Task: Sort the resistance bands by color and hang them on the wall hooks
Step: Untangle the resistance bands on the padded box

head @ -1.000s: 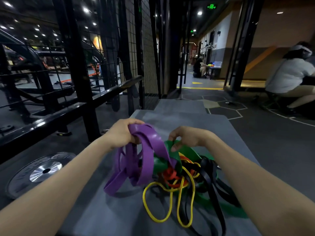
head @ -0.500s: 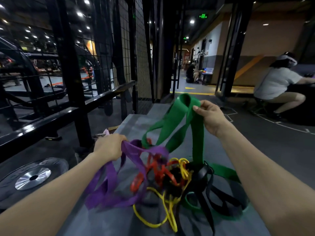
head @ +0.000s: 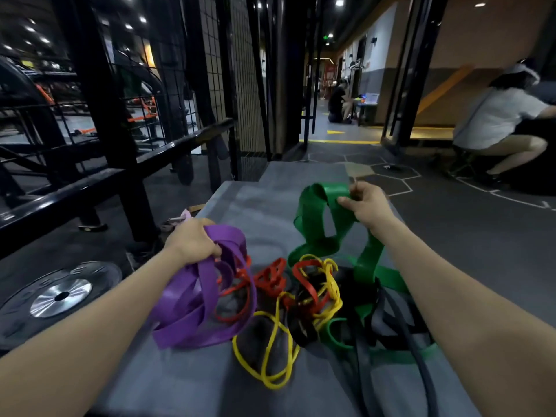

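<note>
Two hands, flat purple bands point(head: 192, 299), green bands point(head: 319, 215)

Raised lettering rings the weight plate point(head: 60, 293), too blurred to read; nothing else legible.

Probably gym: weight plate point(head: 61, 294), racks point(head: 99, 94)
</note>
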Demonstrator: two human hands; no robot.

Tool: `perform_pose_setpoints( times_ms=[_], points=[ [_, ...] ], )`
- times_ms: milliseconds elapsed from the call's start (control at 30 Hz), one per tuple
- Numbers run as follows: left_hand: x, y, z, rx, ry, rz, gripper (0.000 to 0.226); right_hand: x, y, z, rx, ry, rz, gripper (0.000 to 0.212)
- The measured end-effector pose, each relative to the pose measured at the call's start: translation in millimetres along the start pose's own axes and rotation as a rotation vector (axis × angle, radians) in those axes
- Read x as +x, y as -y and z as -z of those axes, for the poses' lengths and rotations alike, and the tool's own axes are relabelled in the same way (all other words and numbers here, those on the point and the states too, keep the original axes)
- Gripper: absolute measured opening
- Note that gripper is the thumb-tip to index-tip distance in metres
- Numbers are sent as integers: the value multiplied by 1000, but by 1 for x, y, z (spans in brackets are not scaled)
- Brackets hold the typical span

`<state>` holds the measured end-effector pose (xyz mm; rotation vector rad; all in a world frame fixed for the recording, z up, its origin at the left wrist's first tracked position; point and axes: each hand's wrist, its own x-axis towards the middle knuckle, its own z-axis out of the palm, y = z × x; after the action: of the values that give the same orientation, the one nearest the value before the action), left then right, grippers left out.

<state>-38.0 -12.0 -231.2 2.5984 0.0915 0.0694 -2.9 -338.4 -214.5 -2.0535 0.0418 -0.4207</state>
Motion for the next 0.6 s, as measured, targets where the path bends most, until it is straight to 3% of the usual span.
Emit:
perform_pose_setpoints(
  times_ms=[67, 200, 333, 467, 600],
  points=[
    [-2, -2, 5, -70, -1, -14, 36, -7, -10, -7, -271, 63, -43, 28],
    [-8, -3, 15, -254, -28, -14, 28, -29, -25, -27, -699, 386, -84, 33],
    [-11, 2, 29, -497, -68, 30, 37, -38, -17, -40, -923, 407, 8, 34],
    [-15, 1, 44, -616, -68, 0, 41, -40, 11, -53, -835, 358, 122, 40],
    [-21, -6, 59, -730, -47, -60, 44, -51, 56, -76, -632, 448, 275, 47]
  ],
)
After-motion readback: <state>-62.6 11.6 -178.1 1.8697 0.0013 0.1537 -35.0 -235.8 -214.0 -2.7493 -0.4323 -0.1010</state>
